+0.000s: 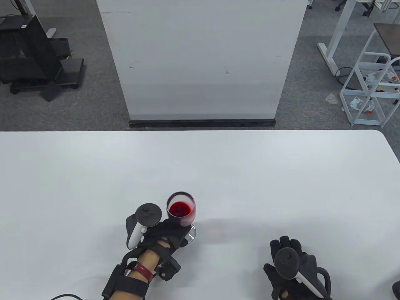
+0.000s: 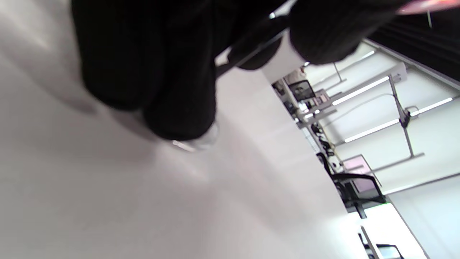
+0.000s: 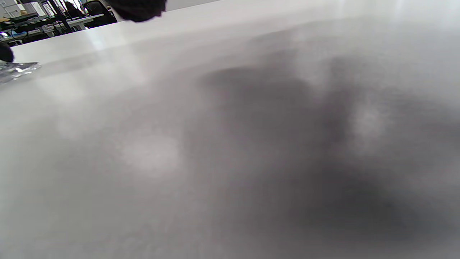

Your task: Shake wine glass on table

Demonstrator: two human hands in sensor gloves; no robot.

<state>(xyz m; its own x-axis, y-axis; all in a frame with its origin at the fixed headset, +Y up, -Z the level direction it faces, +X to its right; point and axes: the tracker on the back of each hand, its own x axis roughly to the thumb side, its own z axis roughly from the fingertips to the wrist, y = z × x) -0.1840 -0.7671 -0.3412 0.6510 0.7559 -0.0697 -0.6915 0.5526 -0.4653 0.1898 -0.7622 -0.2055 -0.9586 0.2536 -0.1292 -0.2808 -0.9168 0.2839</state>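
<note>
Table view shows the left hand wrapped around the lower part of the wine glass, its gloved fingers covering the stem while the foot peeks out on the right, down on the table. Red wine sits in the bowl, and the glass stands near the table's front edge, left of centre. A tracker on the back of that hand rises just beside the bowl and hides part of the grip. From the left wrist view, the fingers crowd the top of the frame and seem to close over the stem, though blur makes the contact hard to read. Well apart, at the front right, the right hand rests flat on the table with its fingers spread, holding nothing, its own tracker on top. Beyond the table's far edge stands a white panel on grey carpet, with a black stand to the left and a white wire rack to the right.
</note>
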